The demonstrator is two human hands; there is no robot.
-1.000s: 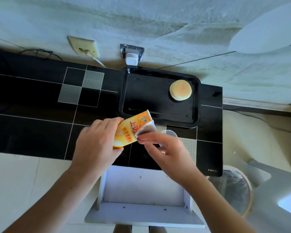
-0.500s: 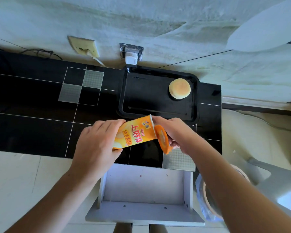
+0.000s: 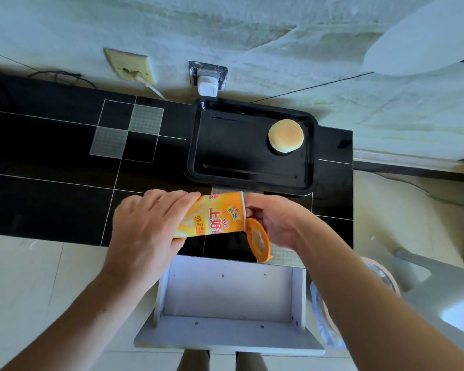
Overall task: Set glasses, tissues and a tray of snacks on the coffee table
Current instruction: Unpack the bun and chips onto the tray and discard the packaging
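My left hand (image 3: 148, 231) grips an orange snack canister (image 3: 214, 215), held on its side above the front of the black coffee table (image 3: 51, 188). At the canister's open mouth my right hand (image 3: 276, 223) has its fingers curled at the rim. It also holds the orange lid (image 3: 259, 241), which hangs below the opening. Behind the canister sits a black tray (image 3: 198, 162) with one round pale bun (image 3: 286, 135) at its far right corner.
A white open drawer or shelf unit (image 3: 231, 298) stands below the table edge in front of me. A bin lined with clear plastic (image 3: 324, 317) is at the right. Two wall sockets with plugs (image 3: 208, 81) sit behind the table. White furniture (image 3: 439, 298) is at lower right.
The silver seal that my right hand was pulling a second ago is gone from the canister. My right hand now holds the orange lid at the opening, and the canister lies more level.
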